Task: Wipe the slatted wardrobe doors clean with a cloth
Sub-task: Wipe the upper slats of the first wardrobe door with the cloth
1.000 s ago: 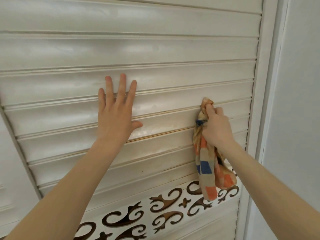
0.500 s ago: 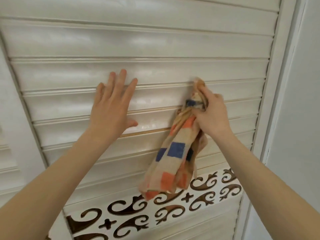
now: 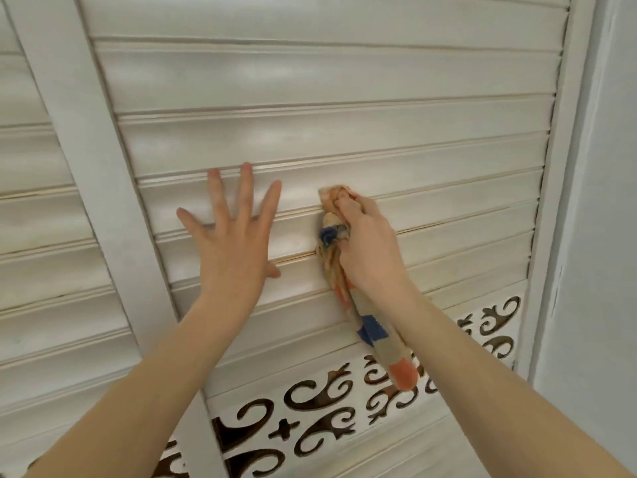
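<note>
A cream slatted wardrobe door (image 3: 344,81) fills the view. My left hand (image 3: 234,243) lies flat on its slats with the fingers spread, holding nothing. Just to its right, my right hand (image 3: 368,246) is shut on a bunched cloth (image 3: 375,339), beige with orange and blue squares. The cloth's top end is pressed against a slat above my knuckles. Its tail hangs down below my wrist, over the carved band.
A band of dark scroll cut-outs (image 3: 320,415) runs across the door below the slats. A wide white stile (image 3: 89,139) separates this door from another slatted door (image 3: 41,270) on the left. A pale wall (image 3: 603,201) stands beyond the frame on the right.
My right hand has slid the cloth leftward along the slats, toward my left hand. The cloth's tail swung out to the left, then dropped back under my wrist. The view has shifted to the left.
</note>
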